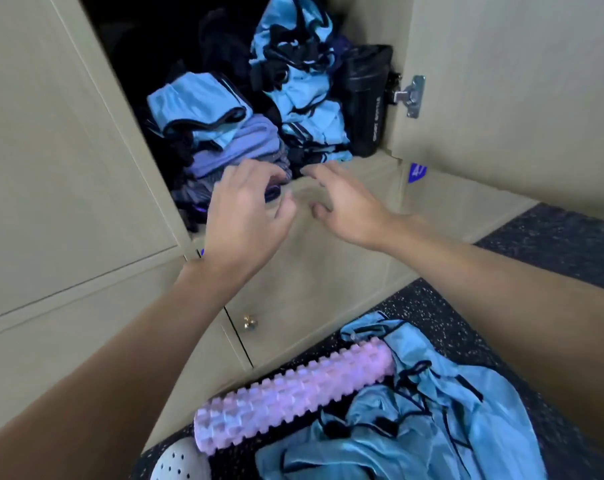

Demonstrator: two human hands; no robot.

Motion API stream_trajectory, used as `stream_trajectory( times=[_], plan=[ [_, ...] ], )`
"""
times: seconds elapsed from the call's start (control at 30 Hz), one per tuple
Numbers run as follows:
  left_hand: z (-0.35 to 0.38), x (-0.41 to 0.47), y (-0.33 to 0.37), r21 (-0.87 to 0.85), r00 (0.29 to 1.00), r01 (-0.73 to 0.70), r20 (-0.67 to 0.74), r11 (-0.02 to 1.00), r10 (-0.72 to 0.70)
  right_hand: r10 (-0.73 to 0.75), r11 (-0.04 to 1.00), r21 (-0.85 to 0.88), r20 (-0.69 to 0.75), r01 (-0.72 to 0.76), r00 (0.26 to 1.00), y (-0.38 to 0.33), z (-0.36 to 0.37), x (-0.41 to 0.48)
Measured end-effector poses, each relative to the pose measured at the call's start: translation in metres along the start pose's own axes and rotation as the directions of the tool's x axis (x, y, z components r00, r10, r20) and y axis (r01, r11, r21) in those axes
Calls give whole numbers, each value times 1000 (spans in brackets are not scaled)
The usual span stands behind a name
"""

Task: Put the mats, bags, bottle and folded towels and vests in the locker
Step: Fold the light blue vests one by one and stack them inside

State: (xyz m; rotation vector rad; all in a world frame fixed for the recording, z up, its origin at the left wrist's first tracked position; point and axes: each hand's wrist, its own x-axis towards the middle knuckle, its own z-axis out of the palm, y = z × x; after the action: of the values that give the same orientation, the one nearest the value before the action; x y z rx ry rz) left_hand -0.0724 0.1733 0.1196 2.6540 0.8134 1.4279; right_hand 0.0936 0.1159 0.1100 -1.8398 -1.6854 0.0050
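The black bottle (366, 98) stands in the open locker (373, 171), at about 1 o'clock from the hands, against the right wall. Its long axis runs nearly from 12 to 6 o'clock, with the cap toward 12. White writing runs along its side, but it is too blurred to read. A blue sticker (416, 173) on the locker's front edge carries white marks that I also cannot read. At 11 o'clock from the hands lies a stack of purple folded towels (238, 150) with a light blue folded vest (196, 105) on top. Behind it, at 12 o'clock, is a heap of blue bags with black cords (300, 81). The left hand (245, 216) hovers at the front of the towel stack, its fingers loosely bent and gripping nothing. Whether the fingertips touch the cloth I cannot tell. The right hand (345, 206) is just beside it, with spread, relaxed fingers, and holds nothing. On the speckled floor (553, 244), at 6 o'clock, a pink foam roller (293, 393) lies with its long axis from 8 to 2 o'clock. It touches loose light blue drawstring bags (432, 427) on its right.
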Motion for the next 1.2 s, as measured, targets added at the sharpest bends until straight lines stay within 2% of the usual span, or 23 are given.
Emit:
stream_trajectory(
  times=[0.13, 0.23, 0.33, 0.5, 0.6, 0.73, 0.8, 0.9, 1.0, 1.1, 1.2],
  plan=[
    [45, -52, 5, -174, 975, 11, 220, 985, 28, 164, 986, -46, 57, -162, 985, 29, 20, -69],
    [75, -92, 13, -231, 918, 130, 396, 964, -29, 288, 957, -77, 104, -281, 952, 53, 35, -121],
    [104, -127, 20, -173, 793, 233, 603, 957, -84, 401, 916, -65, 100, -396, 911, 76, 50, -166],
    [133, -205, 12, -114, 570, 260, 819, 959, -58, 533, 846, -66, 158, -529, 831, 102, 100, -242],
    [140, -261, 5, -66, 446, 231, 894, 971, -46, 564, 820, -55, 246, -570, 788, 102, 138, -285],
    [144, -315, 2, -90, 346, 246, 938, 965, -1, 584, 798, -77, 343, -598, 735, 93, 175, -335],
    [140, -337, 9, -134, 336, 254, 941, 958, 42, 582, 805, -114, 343, -582, 737, 85, 187, -360],
    [131, -372, 25, -205, 357, 227, 927, 952, 114, 565, 824, -181, 336, -538, 753, 72, 195, -395],
    [121, -404, 30, -271, 320, 214, 927, 939, 195, 561, 828, -201, 321, -524, 763, 61, 196, -423],
    [112, -430, 29, -295, 282, 64, 922, 953, 266, 580, 813, -195, 330, -548, 744, 50, 201, -443],
    [108, -442, 33, -224, 381, 56, 906, 973, 187, 595, 803, -189, 323, -565, 736, 41, 205, -455]
  ],
)
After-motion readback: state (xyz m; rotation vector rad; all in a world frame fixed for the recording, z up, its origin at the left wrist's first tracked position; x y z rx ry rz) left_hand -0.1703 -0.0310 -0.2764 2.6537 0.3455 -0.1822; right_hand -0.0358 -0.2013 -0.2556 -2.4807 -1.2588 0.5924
